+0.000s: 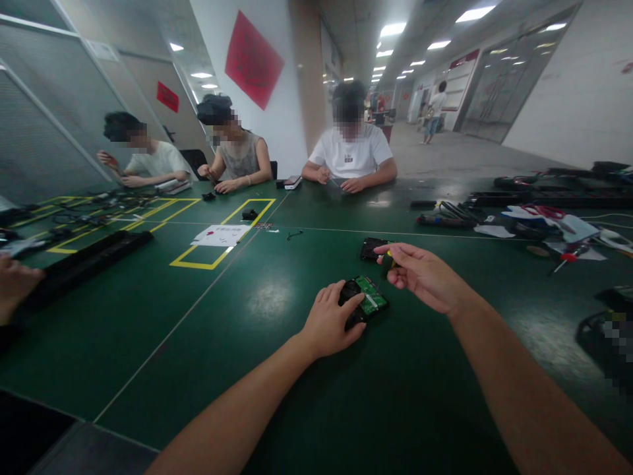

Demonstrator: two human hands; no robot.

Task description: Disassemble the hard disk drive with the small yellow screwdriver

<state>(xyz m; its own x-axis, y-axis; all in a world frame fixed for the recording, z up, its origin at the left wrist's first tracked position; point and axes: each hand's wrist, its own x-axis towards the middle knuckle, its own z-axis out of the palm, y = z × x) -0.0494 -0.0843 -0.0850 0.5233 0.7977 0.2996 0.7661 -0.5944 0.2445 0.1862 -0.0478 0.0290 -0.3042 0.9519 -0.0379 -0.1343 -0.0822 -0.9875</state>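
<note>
A black hard drive with a green circuit board lies on the green table in front of me, board side up. My left hand holds it from the left, fingers over its far side and thumb along the near edge. Above the board, my right hand is closed around the yellow-and-black handle of a screwdriver. Its thin shaft points down at the board; whether the tip sits in a screw is too small to tell. Just beyond lies a second dark drive, partly behind my right fingers.
Cables and a red-handled screwdriver lie on the right. To the left are a long black housing, a paper sheet inside yellow tape, and another person's hand. Three people sit across the table.
</note>
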